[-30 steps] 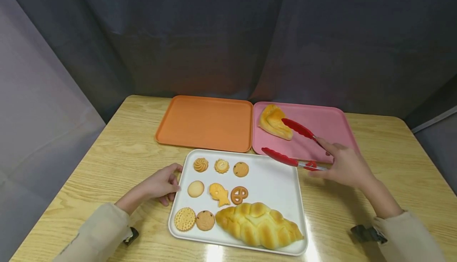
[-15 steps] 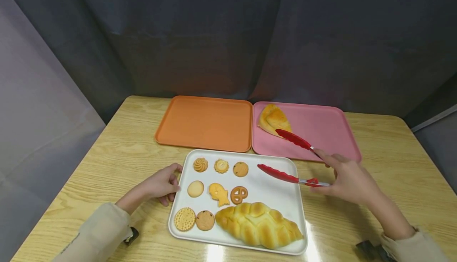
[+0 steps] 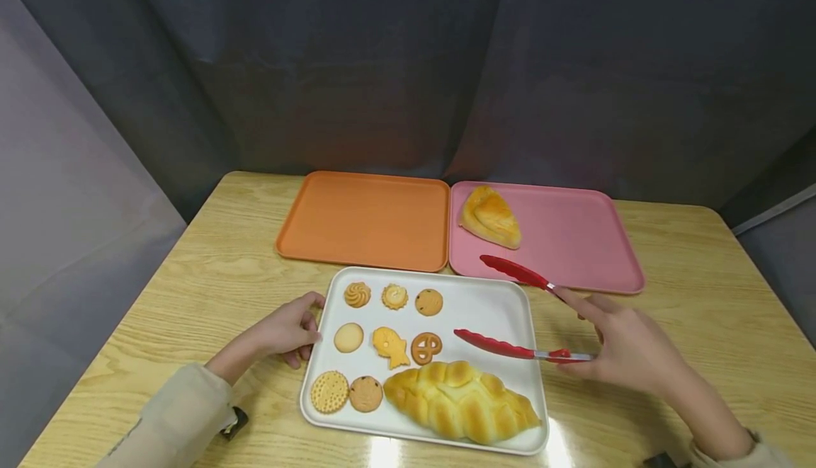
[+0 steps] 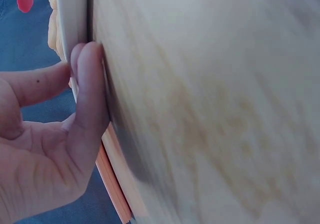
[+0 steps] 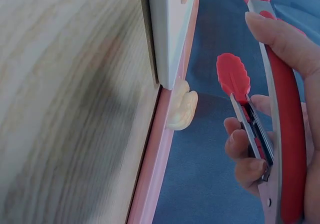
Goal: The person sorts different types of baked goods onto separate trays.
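My right hand (image 3: pixel 634 344) grips red-tipped tongs (image 3: pixel 510 270), their arms spread wide with nothing between the tips. The tongs hover over the white tray (image 3: pixel 491 312), one tip near the pink tray's front edge. Below them lies a braided bread loaf (image 3: pixel 462 403), with a pretzel (image 3: pixel 426 348) and a fish-shaped cookie (image 3: pixel 390 346) to the left. At the white tray's left rim, my left hand (image 3: pixel 290 330) pinches the edge between thumb and fingers; the left wrist view shows the thumb (image 4: pixel 45 84) on the rim. Several round cookies (image 3: pixel 330 391) sit on the tray's left half.
Behind the white tray stand an orange tray (image 3: pixel 366 220) and, to its right, a pink tray (image 3: pixel 567 234). A triangular pastry (image 3: pixel 491 217) lies at the pink tray's left side. A dark curtain (image 3: pixel 344 64) hangs behind the wooden table (image 3: pixel 210 263).
My right hand has drawn the spread tongs toward me, from beside the triangular pastry to above the white tray. The left hand stays at the tray's rim.
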